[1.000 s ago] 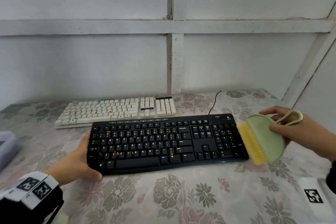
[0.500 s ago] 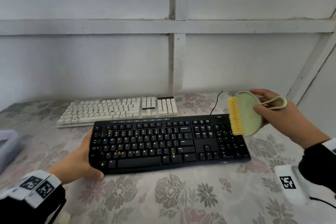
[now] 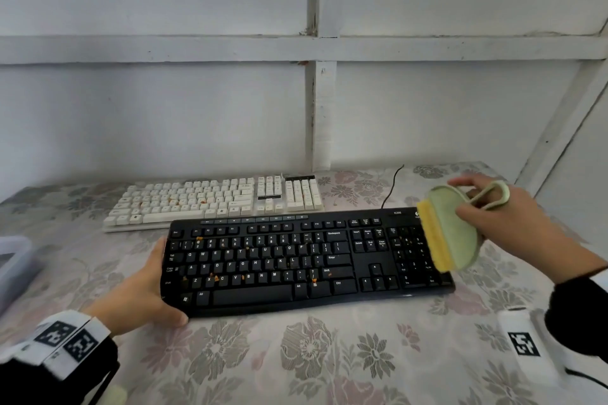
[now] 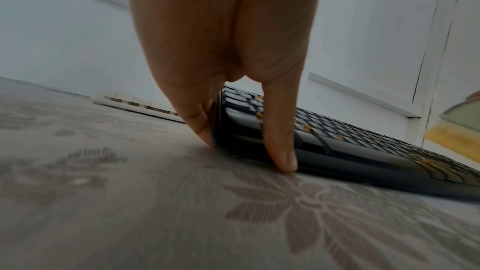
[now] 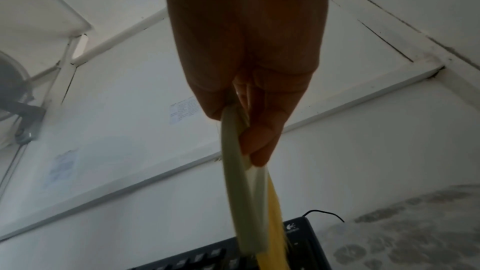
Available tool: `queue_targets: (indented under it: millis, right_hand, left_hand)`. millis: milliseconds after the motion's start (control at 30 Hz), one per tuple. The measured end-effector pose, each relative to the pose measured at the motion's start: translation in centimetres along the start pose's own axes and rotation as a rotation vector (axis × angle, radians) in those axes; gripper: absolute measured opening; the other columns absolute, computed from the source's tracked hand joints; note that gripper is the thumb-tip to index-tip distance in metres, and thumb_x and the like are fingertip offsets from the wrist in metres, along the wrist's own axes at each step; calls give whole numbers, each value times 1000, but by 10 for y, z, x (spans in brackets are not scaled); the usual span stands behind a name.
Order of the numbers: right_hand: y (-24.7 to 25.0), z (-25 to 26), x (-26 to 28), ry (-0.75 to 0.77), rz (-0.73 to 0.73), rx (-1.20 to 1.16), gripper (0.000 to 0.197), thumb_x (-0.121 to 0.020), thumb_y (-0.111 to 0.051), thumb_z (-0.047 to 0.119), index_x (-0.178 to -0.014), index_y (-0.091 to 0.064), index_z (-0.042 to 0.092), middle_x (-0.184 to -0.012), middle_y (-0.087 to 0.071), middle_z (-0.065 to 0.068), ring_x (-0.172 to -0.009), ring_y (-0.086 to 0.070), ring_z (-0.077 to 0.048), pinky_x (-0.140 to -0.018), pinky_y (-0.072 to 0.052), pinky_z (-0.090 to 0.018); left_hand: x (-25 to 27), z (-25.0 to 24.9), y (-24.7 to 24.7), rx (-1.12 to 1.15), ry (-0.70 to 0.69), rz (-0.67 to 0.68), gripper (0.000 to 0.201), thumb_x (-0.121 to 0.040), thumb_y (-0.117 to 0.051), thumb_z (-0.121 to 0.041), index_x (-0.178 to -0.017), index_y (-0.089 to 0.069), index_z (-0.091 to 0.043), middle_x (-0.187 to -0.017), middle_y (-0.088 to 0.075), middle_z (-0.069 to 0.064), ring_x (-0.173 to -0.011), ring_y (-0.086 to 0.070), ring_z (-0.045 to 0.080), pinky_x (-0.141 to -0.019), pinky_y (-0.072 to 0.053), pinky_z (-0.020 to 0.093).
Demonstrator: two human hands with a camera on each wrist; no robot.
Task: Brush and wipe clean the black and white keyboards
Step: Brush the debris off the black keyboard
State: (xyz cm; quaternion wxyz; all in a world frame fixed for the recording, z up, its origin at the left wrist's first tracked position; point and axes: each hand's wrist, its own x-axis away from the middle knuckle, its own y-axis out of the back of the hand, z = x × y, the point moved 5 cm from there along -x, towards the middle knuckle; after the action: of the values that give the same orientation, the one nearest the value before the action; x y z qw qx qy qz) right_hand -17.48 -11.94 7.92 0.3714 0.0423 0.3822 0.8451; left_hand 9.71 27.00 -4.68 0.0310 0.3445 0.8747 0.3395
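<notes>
A black keyboard [image 3: 296, 260] lies across the flowered tablecloth with orange crumbs among its keys. My left hand [image 3: 144, 289] grips its left end [image 4: 233, 130], thumb at the front edge and fingers at the side. Behind it sits a white keyboard [image 3: 210, 200], also crumbed. My right hand [image 3: 500, 223] holds a pale green brush [image 3: 457, 230] with yellow bristles [image 3: 434, 237] by its loop handle. The brush hovers over the number pad at the keyboard's right end [image 5: 298, 231]; contact with the keys cannot be told.
A translucent plastic container [image 3: 13, 266] stands at the left table edge. The black keyboard's cable [image 3: 393, 187] runs back toward the white panelled wall [image 3: 197, 108]. Bare tablecloth [image 3: 329, 355] lies in front of the black keyboard.
My right hand carried the brush from beside the keyboard's right end up and back, and now it has come down over the number pad. My left hand stays on the left end.
</notes>
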Motion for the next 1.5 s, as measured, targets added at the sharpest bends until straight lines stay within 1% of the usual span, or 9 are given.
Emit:
queue_targets:
  millis: [133,333,567,700,900,1067,1267,1367,1500]
  right_hand:
    - [-9,2,-4,-11,2,-25,34,-85,-58,11,-108,-60,36,-92,-65,0,-73,-61,-19,-60,-51,-32]
    - [-16,-10,31,-64,136,28,27,-82,-62,5,-94,-61,29,-87,-67,-5,-77,-62,-32,-55,-44,-30]
    - [2,7,6,-14,-41,30,28,-84,-61,11,-101,-60,33,-86,-63,-1,-67,-57,-17,-56,-42,-26]
    - [-9,1,5,-27,15,24,32,-86,-60,11,-106,-59,35,-90,-64,1,-68,-57,-13,-54,-41,-23]
    - [-10,-12,33,-96,153,64,29,-80,-66,4,-93,-66,30,-83,-66,-6,-69,-58,-21,-56,-43,-27]
    - [0,6,17,-35,47,47,27,-83,-62,7,-97,-65,29,-82,-64,0,-67,-56,-15,-54,-42,-23]
    - [-14,15,-8,-6,-43,-62,36,-85,-58,6,-115,-64,24,-85,-64,-1,-67,-57,-12,-52,-45,-20]
    - [-20,13,-7,-12,-2,-22,34,-85,-58,7,-113,-62,27,-86,-62,2,-66,-55,-8,-44,-40,-9]
    - [-28,3,19,-14,73,47,29,-84,-61,8,-104,-60,29,-85,-65,3,-66,-59,-14,-47,-42,-15]
  left_hand:
    - [1,-1,0,6,-30,5,124,-39,-85,-10,-112,-8,-73,-119,-54,-11,-108,-55,11,-93,-46,34]
    - [1,-1,-1,-7,-33,13,122,-38,-85,-14,-111,-7,-73,-119,-50,-17,-110,-51,7,-98,-43,37]
    - [2,-3,-1,-20,-26,18,123,-41,-84,-10,-113,-4,-70,-118,-51,-14,-109,-52,10,-97,-43,37]
    - [3,-3,-1,-5,-19,25,122,-37,-83,-15,-114,-5,-70,-118,-52,-12,-107,-54,10,-93,-46,34]
    - [3,0,-1,-3,12,37,125,-34,-84,-22,-122,-5,-61,-118,-54,-11,-108,-54,13,-98,-44,40]
    - [4,-1,-1,-16,76,42,140,-27,-83,-31,-141,-1,-40,-112,-58,-5,-104,-58,18,-98,-44,42]
    - [5,0,0,-39,111,19,131,-45,-87,-11,-143,-2,-31,-105,-61,-1,-95,-61,18,-89,-45,33]
    - [4,1,0,-52,116,8,126,-52,-86,-5,-142,-2,-31,-103,-62,-1,-93,-62,17,-85,-46,31]
    - [3,2,0,-43,111,18,129,-46,-86,-12,-141,-2,-34,-104,-63,-1,-94,-63,18,-89,-48,35]
